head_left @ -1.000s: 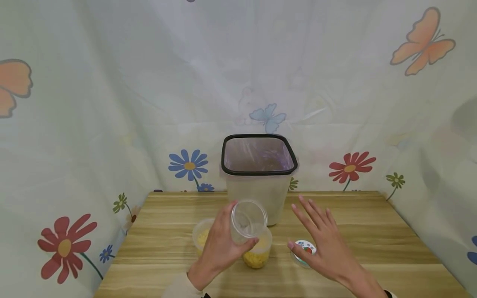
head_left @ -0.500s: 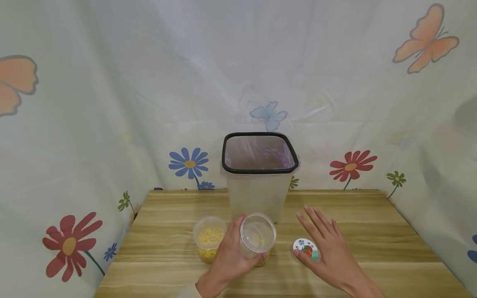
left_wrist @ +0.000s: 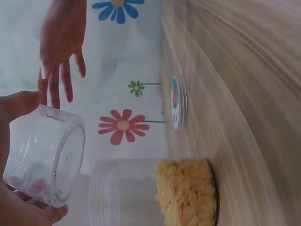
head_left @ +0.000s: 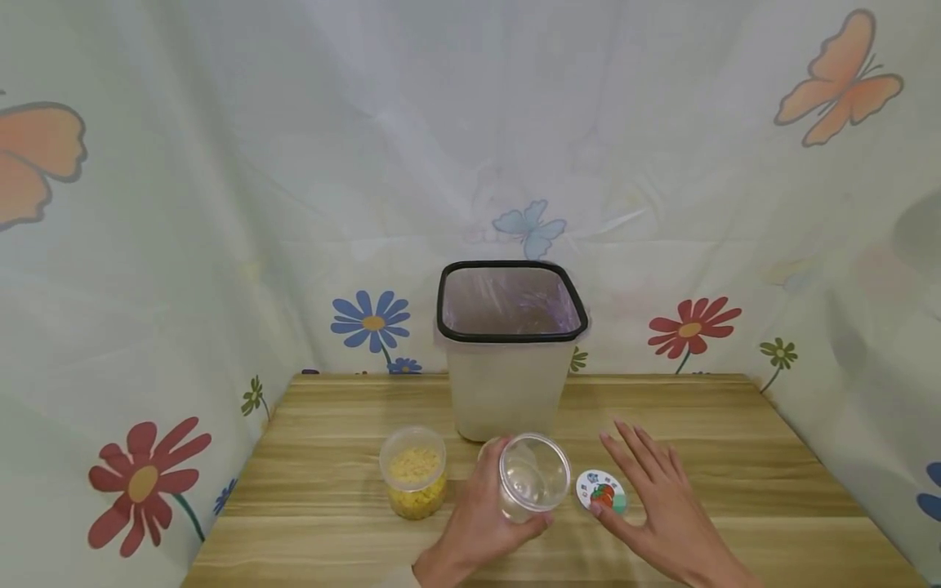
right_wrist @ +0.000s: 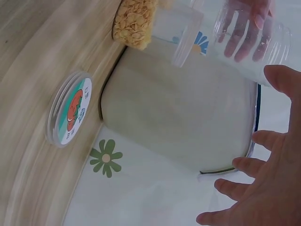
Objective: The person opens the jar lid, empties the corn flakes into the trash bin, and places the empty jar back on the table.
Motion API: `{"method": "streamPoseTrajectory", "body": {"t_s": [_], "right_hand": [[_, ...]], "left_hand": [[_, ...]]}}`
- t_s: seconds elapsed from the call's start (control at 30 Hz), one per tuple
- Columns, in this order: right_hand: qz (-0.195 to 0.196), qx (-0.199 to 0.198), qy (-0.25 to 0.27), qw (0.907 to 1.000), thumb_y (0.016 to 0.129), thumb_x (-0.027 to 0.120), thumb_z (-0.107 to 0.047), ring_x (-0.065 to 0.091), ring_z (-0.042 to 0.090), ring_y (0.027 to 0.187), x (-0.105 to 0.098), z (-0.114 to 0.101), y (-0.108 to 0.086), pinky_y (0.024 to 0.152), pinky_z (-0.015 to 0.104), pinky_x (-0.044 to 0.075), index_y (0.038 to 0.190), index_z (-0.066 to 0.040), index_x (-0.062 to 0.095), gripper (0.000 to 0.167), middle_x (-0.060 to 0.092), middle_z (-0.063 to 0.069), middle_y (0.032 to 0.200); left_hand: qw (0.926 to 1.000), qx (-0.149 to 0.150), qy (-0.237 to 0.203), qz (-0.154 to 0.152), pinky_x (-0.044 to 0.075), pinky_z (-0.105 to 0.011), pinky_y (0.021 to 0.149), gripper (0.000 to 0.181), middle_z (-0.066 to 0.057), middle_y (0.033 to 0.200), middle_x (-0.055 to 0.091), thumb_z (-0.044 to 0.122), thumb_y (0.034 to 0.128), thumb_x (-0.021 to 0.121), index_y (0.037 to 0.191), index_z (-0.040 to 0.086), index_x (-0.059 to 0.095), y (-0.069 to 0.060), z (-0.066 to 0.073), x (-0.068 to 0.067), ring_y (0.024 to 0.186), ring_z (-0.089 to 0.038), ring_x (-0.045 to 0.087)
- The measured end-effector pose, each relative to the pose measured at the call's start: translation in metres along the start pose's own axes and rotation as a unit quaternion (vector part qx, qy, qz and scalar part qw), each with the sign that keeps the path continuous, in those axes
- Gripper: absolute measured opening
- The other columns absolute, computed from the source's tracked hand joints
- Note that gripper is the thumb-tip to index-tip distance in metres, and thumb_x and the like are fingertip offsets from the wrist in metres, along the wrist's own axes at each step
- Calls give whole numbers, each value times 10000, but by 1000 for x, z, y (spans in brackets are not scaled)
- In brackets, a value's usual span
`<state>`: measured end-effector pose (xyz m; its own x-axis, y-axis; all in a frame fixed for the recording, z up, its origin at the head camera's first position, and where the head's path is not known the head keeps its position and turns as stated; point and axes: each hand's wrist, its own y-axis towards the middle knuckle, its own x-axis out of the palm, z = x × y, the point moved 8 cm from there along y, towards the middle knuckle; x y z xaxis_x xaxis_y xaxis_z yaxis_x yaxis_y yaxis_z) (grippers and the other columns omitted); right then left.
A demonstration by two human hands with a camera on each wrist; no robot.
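Note:
My left hand (head_left: 481, 514) grips a clear plastic jar (head_left: 534, 474) above the table, its mouth tilted up toward the head camera. No contents show inside it. My right hand (head_left: 662, 510) hovers with fingers spread, near round lids (head_left: 601, 492) with a tomato print; in the right wrist view their layered edges (right_wrist: 59, 110) look stacked. To the left stands a clear tub (head_left: 413, 482) part full of yellow flakes. Another tub of flakes (left_wrist: 186, 193) shows in the left wrist view; my left hand and the jar mostly hide it in the head view.
A pale bin (head_left: 507, 384) with a black rim and a clear liner stands at the back of the wood-grain table (head_left: 331, 425). Behind it hangs a curtain (head_left: 367, 163) printed with flowers and butterflies.
My left hand has carried the jar right and down, uncovering the left tub of flakes. My right hand has shifted slightly right and down, fingers still spread.

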<state>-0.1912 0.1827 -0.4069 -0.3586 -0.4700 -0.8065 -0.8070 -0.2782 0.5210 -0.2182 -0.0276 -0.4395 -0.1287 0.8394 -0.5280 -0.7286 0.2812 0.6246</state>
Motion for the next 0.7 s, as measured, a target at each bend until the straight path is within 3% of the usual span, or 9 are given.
{"method": "streamPoseTrajectory", "body": {"t_s": [0.1,0.33,0.53,0.7], "right_hand": [[5,62,-19,10000,810,759,-404,187,242,1516,-1,3,-4,1222,592,39,1539,-269,330,857,266,30,1628],[-15,203,-135,9997,814,756,-403,25,56,1527,-3,14,-16,1242,510,-41,1549,-260,307,873,229,9,1640],[-115,484,-121,9987,829,747,-419,107,193,1536,-4,27,-25,1208,622,-15,1555,-291,281,872,212,-5,1644],[-185,682,-289,9971,829,736,-462,195,330,1497,-7,37,-29,1207,608,-64,1560,-305,260,886,236,45,1635]], "left_hand": [[9999,-58,-142,-76,546,-376,922,956,-65,1316,557,465,700,849,1449,162,336,3,4,6,1129,-179,604],[9989,-99,-390,-238,538,-349,921,941,-25,1321,552,473,728,828,1459,179,312,9,11,24,1135,-158,593],[9970,2,-657,-416,520,-315,933,939,-12,1330,537,394,731,842,1466,180,298,11,16,43,1147,-135,571],[9970,20,-600,-481,520,-322,939,959,1,1357,509,413,737,839,1475,181,272,13,17,56,1176,-161,567]]}}
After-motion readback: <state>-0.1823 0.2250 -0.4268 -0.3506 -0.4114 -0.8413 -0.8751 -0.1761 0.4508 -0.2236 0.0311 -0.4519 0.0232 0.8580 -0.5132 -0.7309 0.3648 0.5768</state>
